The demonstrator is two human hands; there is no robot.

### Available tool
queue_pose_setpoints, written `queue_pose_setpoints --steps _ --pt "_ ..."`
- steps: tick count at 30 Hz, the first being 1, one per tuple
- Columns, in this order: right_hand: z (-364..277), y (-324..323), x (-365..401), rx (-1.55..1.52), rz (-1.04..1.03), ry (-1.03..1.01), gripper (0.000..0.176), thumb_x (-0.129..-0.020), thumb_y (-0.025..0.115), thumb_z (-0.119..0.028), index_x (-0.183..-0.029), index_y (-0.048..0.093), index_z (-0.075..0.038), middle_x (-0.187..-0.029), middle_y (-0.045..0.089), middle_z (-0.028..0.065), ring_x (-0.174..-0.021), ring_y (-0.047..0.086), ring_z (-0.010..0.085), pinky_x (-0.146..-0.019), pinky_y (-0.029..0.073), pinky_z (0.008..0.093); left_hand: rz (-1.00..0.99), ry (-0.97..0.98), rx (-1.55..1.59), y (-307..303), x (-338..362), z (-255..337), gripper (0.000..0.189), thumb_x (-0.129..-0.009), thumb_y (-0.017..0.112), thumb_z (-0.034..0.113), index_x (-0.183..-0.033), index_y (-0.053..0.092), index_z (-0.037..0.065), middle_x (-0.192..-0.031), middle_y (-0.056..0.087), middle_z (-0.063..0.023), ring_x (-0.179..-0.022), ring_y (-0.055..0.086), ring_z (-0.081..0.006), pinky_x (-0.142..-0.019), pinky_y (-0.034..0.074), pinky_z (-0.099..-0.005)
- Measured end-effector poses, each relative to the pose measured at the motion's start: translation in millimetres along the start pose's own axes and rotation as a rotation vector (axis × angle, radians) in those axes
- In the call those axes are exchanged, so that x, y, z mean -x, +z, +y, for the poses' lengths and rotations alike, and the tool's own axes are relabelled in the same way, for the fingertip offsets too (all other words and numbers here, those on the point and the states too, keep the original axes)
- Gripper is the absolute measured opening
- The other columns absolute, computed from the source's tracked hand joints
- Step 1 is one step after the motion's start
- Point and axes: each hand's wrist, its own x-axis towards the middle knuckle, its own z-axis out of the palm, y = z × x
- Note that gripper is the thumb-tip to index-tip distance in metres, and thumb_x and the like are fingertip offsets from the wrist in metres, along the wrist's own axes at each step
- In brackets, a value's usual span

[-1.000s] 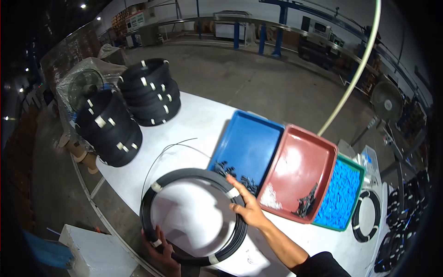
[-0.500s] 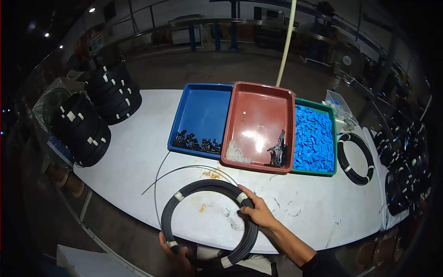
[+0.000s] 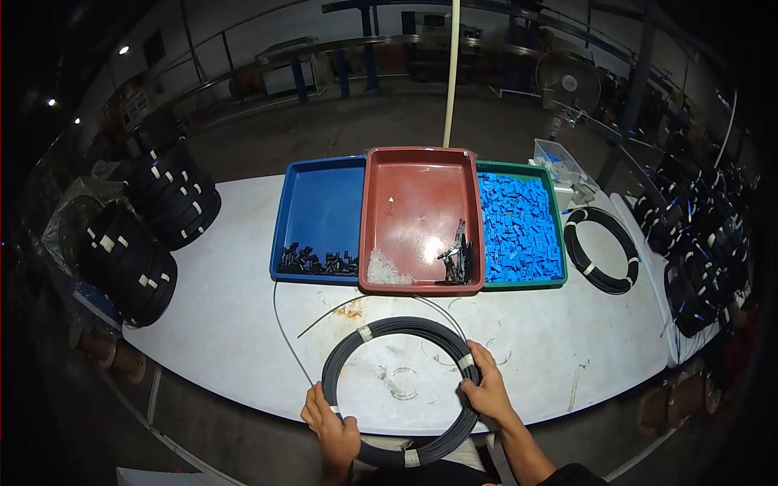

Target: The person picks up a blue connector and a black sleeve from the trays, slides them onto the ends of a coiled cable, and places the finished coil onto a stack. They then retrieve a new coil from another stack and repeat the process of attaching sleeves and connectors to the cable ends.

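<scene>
A coil of black cable with several white tape bands lies tilted over the near edge of the table, its lower part above my lap. Around its left side my left hand is closed, beside a tape band. My right hand grips the right side of the coil, thumb inside the ring and fingers outside. Two loose cable ends come off the coil; one curves over the table, the other runs up toward the blue tray.
Next to the blue tray stand a red tray with clear and black pieces and a green tray of blue pieces. Another coil lies at the right. Stacked coils stand at the left; more hang at the far right.
My left hand has come up and now shows fully on the coil's left side. In view, the coil and my right hand sit farther right, while trays and table have shifted left.
</scene>
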Motion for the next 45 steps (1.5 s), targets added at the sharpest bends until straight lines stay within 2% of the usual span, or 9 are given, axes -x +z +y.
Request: queue_pose_setpoints --steps 13,17,19,20,24,30,35,42,45 --pt "-24 -23 -5 0.295 0.004 0.034 0.065 -0.076 0.078 -0.018 -0.132 0.054 0.005 -0.14 0.051 0.0254 -0.13 0.044 0.0437 -0.113 0.036 0.0467 -0.136 0.15 0.053 -3 -44 -3 0.064 -0.082 0.057 0.006 -0.14 0.04 -0.015 -0.136 0.044 -0.0342 -0.124 0.039 -0.049 -0.112 0.029 -0.0555" --pt "-10 -24 -47 0.19 0.072 0.194 0.031 -0.091 0.071 -0.023 -0.106 0.065 0.003 -0.105 0.068 0.0225 -0.098 0.064 0.0357 -0.089 0.05 0.043 -0.083 0.163 0.007 -8 -59 -9 0.053 -0.088 0.061 0.012 -0.134 0.049 -0.011 -0.129 0.052 -0.0303 -0.113 0.051 -0.0446 -0.104 0.039 -0.0516" --pt "-2 -16 -79 0.235 0.108 0.056 0.023 -0.094 0.067 -0.02 -0.096 0.066 0.003 -0.085 0.069 0.0207 -0.079 0.067 0.0357 -0.077 0.052 0.0431 -0.092 -0.064 0.165 -18 -74 -6 0.045 -0.092 0.063 0.016 -0.129 0.055 -0.009 -0.119 0.06 -0.0258 -0.094 0.061 -0.0394 -0.09 0.049 -0.0475" --pt "-5 -13 -95 0.212 0.068 0.11 0.022 -0.094 0.067 -0.019 -0.095 0.066 0.003 -0.083 0.069 0.0205 -0.078 0.068 0.0367 -0.076 0.052 0.0435 0.053 0.085 0.057 -13 -83 -15 0.042 -0.092 0.066 0.016 -0.126 0.058 -0.008 -0.111 0.064 -0.0244 -0.085 0.064 -0.0367 -0.077 0.053 -0.045" --pt "-5 15 -143 0.361 -0.08 -0.138 0.011 -0.093 0.067 -0.007 -0.099 0.065 0.002 -0.087 0.071 0.0184 -0.08 0.071 0.0307 -0.074 0.054 0.0397 0.147 0.121 -0.167 -10 -134 -30 0.042 -0.089 0.07 0.016 -0.123 0.061 -0.008 -0.101 0.067 -0.0236 -0.087 0.066 -0.0366 -0.077 0.053 -0.044" --pt "-5 32 -146 0.287 0.019 -0.289 0.008 -0.091 0.064 0.001 -0.099 0.062 0.002 -0.088 0.071 0.0203 -0.081 0.07 0.035 -0.073 0.053 0.0409 0.221 0.043 -0.307 2 -167 -49 0.023 -0.077 0.074 0.013 -0.092 0.076 -0.004 -0.073 0.072 -0.0178 -0.067 0.07 -0.037 -0.069 0.056 -0.0455" --pt "-13 28 -140 0.221 0.095 -0.355 0.009 -0.092 0.064 0.0 -0.101 0.061 0.002 -0.09 0.07 0.0211 -0.082 0.069 0.0383 -0.073 0.053 0.0411 0.381 -0.1 -0.362 -15 -154 -53 0.023 -0.075 0.069 0.014 -0.089 0.078 -0.002 -0.067 0.07 -0.0185 -0.063 0.069 -0.0364 -0.066 0.055 -0.0442" --pt "-5 25 -141 0.061 0.239 -0.39 0.012 -0.098 0.059 -0.005 -0.107 0.064 0.001 -0.082 0.069 0.0139 -0.073 0.067 0.0223 -0.069 0.052 0.0342 0.778 -0.023 -0.079 -29 -118 -69 0.017 -0.083 0.069 0.002 -0.094 0.075 -0.01 -0.063 0.068 -0.009 -0.054 0.056 -0.0121 -0.052 0.044 -0.0284" --pt "-2 26 -142 -0.01 0.321 -0.397 0.012 -0.101 0.057 -0.007 -0.106 0.064 0.001 -0.079 0.068 0.0114 -0.071 0.065 0.0189 -0.067 0.051 0.0325 0.943 0.159 -0.074 -23 -112 -71 0.016 -0.086 0.07 0.003 -0.097 0.076 -0.007 -0.065 0.068 -0.0069 -0.055 0.055 -0.0112 -0.054 0.045 -0.0273"
